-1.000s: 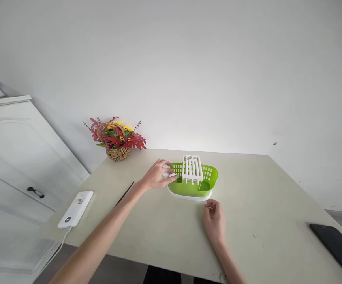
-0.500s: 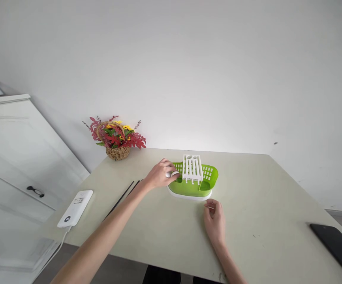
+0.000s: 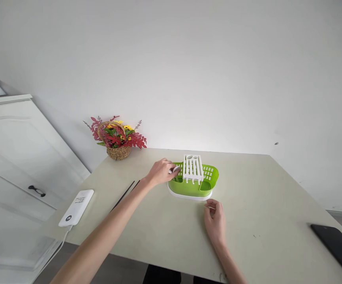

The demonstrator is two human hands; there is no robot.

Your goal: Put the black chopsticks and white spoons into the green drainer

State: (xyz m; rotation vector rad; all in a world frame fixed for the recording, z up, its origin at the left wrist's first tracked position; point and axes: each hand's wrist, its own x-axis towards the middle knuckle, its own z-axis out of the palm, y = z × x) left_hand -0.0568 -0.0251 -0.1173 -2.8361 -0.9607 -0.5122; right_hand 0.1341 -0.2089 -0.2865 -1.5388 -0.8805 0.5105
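Carefully, I follow the left hand [image 3: 160,172] through the head camera as its fingers pinch a small white rounded piece [image 3: 176,169] at the left end of the green plastic basket [image 3: 191,190]. Fingers hide part of the piece, so I cannot tell whether it touches the basket's wall. Beside it, the white slatted rack [image 3: 192,169] spans the middle of the basket, hooks at the front, and the white base [image 3: 188,197] lies underneath.

For good handling here, I would keep the pinch light but sure, hold the piece level, and bring the fingertips clear of both the perforated rim and the rack's edge. A knock against the rack could shift it, I judge, so moving slowly and releasing only once the piece has firm support seems wise.

The right hand [image 3: 215,223] rests on the tabletop [image 3: 260,197] near the base's front right edge, fingers curled and narrow; whether anything is tucked inside them, I cannot tell. From there it looks well placed to steady the base if the basket slides.

Beyond the left forearm, thin black sticks [image 3: 123,196] lie near a white power bank [image 3: 76,208]. Those I would keep the sleeveless forearm from brushing.
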